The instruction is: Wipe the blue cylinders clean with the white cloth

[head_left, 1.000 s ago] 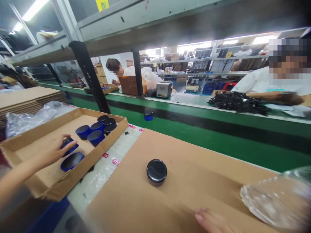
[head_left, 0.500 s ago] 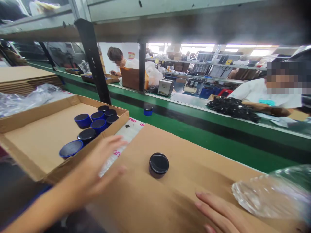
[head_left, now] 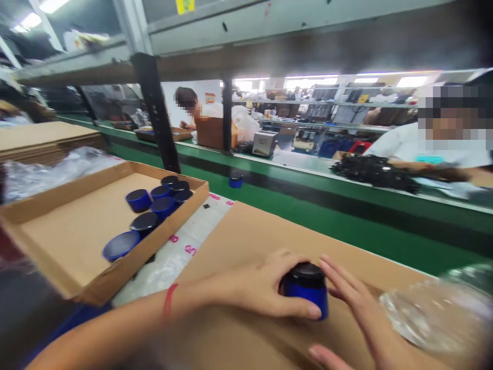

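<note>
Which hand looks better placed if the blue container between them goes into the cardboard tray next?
Probably the left hand: its thumb and fingers curve around the blue container, and the cardboard tray is on its side. The right hand is open, farther from the tray.

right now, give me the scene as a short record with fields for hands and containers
left hand: gripping a blue container with black top
right hand: open beside it, contact unclear
below them: cardboard sheet
cardboard tray: eight similar containers, grouped along one side
green surface: one more container
far right: clear plastic
</note>
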The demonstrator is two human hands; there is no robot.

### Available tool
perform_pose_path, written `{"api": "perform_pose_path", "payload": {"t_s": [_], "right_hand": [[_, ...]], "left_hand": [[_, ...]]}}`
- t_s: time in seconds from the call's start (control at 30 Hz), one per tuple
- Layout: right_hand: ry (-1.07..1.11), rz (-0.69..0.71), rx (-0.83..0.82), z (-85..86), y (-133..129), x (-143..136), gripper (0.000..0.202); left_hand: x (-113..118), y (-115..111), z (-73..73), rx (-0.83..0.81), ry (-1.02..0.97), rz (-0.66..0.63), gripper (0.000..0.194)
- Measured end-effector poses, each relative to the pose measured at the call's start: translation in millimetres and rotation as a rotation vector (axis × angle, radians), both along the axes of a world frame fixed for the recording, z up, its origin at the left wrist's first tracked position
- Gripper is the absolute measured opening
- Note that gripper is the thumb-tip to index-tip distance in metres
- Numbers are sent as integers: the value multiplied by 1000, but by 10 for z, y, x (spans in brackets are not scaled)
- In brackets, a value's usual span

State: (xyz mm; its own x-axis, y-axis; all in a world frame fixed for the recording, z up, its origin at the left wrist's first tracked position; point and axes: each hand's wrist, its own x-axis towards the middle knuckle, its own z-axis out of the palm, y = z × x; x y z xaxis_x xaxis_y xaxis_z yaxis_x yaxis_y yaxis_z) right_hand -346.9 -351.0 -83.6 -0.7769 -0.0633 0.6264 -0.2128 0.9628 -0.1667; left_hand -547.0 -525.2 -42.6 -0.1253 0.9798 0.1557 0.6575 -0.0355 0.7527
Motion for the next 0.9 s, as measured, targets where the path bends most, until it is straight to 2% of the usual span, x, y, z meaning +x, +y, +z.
{"api": "perform_pose_path", "payload": {"t_s": [0.07,0.17,0.2,0.23,0.27,0.33,0.5,0.63,0.8,0.9], "right_hand": [[-49,-30,-57,102,-58,-22,66],[-70,-15,-198,78,-127,-11,62],[-47,-2,-253,43,-148,-5,60],[-20,12,-302,5,-169,-3,57],[17,25,-347,-33,-191,-4,55],[68,53,-408,-94,-235,-19,55],[85,66,-473,-158,-287,-43,71],[-12,111,-583,-164,-254,17,82],[-247,42,-738,-126,-279,110,119],[-300,44,-870,-83,-311,131,124]], "left_hand": [[102,45,-21,84,-96,-10,71],[129,7,-159,168,-164,-23,87],[112,-21,-216,185,-148,-37,96],[92,-51,-270,208,-97,-59,96],[76,-80,-318,262,1,-74,89],[67,-127,-385,303,76,-53,80],[146,-184,-450,369,223,15,59],[183,-229,-484,295,192,133,55],[256,-227,-387,368,203,232,42],[322,-213,-335,372,180,297,37]]}}
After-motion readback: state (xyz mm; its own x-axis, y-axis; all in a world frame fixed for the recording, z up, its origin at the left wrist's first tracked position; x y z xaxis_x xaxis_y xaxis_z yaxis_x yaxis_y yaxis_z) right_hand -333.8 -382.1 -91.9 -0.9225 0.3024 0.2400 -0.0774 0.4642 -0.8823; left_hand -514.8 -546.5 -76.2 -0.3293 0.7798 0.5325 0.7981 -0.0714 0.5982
